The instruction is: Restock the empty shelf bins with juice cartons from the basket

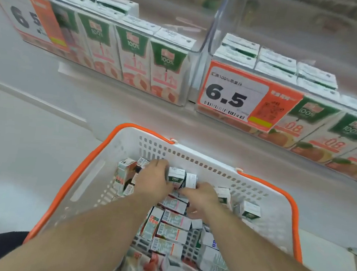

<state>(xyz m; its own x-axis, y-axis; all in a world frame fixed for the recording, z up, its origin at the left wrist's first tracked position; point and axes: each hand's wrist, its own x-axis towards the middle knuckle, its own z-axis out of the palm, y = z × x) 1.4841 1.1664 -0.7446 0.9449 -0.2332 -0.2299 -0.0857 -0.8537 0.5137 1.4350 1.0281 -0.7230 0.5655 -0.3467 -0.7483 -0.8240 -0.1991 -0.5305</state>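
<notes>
Both hands in basket (193, 155) | L hand (153, 181) curled round upright carton (176, 177); R hand (202, 198) fingers curled on cartons; grip unclear

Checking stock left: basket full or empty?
Partly full: loose juice cartons cover most of the basket floor, well below its rim; both hands reach among them.

A pale, glossy shelf deck (133, 102) runs across the view from upper left to lower right, catching soft, even light with no hard shadows. Clear plastic dividers (211, 31) rise from it, and behind them the rear of the shelf fades into a blur, possibly a translucent back panel. Two orange-and-white price tags reading 6.5 hang at the shelf's front edge, one at the far left (26, 18), one right of centre (240, 97). Below the front edge lies a light grey floor (10, 165).
</notes>
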